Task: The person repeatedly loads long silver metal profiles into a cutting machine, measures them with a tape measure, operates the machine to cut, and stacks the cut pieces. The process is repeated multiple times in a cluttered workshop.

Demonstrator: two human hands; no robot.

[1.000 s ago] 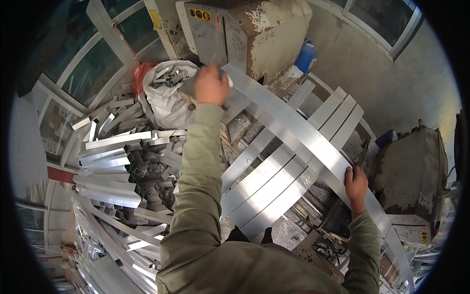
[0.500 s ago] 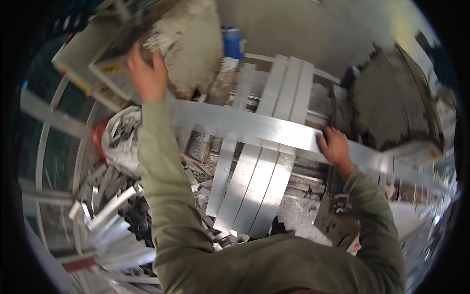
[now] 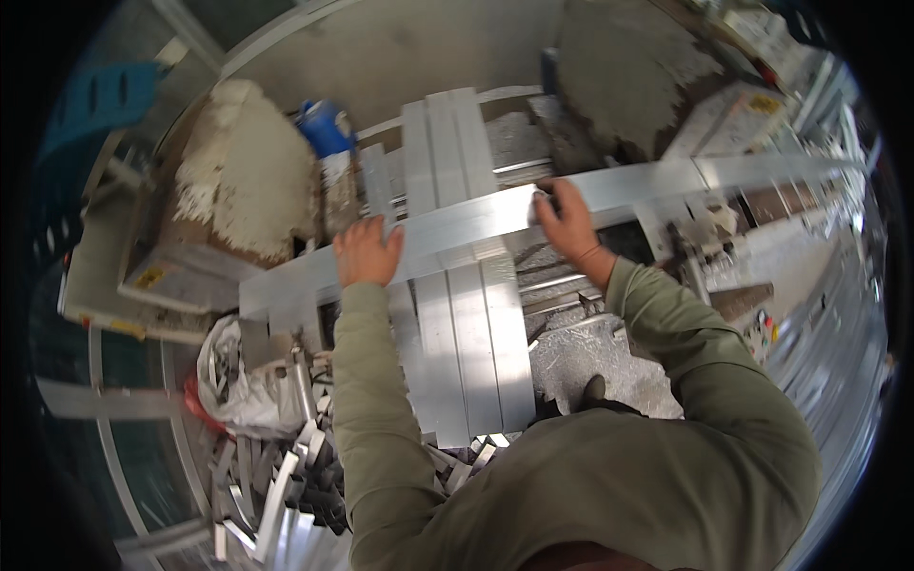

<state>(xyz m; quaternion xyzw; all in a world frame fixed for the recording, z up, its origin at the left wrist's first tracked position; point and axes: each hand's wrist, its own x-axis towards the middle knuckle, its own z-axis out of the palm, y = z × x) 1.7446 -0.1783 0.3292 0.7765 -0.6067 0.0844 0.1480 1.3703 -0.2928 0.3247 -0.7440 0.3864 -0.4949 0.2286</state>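
A long, flat silver aluminium profile (image 3: pixel 457 220) lies crosswise in front of me, over several shorter flat aluminium profiles (image 3: pixel 452 328) that run away from me side by side. My left hand (image 3: pixel 367 255) rests on its left part, fingers laid flat toward the far edge and thumb apart. Farther right, my right hand (image 3: pixel 568 221) grips the same profile, its fingers at the far edge and the thumb on the upper face. The undersides of both grips are hidden.
Worn, plaster-smeared machine housings stand at left (image 3: pixel 252 171) and right (image 3: pixel 633 71). Between them is a blue jug (image 3: pixel 326 128). Near the left stand a white sack (image 3: pixel 243 390) of offcuts and a heap of metal offcuts (image 3: pixel 276 490). Long profiles (image 3: pixel 828 314) lie at right.
My left hand, raised near the left housing before, has come down onto the long profile. My right hand has shifted along it and grips its edge. The head view has turned, and the profile's left end shows.
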